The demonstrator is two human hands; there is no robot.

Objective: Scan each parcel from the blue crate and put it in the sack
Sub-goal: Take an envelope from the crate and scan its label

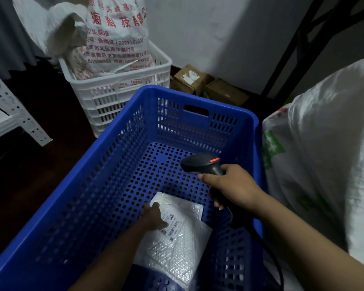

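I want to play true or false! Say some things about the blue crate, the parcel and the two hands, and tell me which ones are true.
1. The right hand holds a black handheld scanner that shows a red light. True.
2. The blue perforated plastic crate is full of parcels. False: only one white bubble-wrap parcel shows in it.
3. The left hand holds that parcel. True.
4. The white slatted plastic crate behind is empty. False: a white sack with red print stands in it.
5. The parcel has no label. False: a barcode label is on it.
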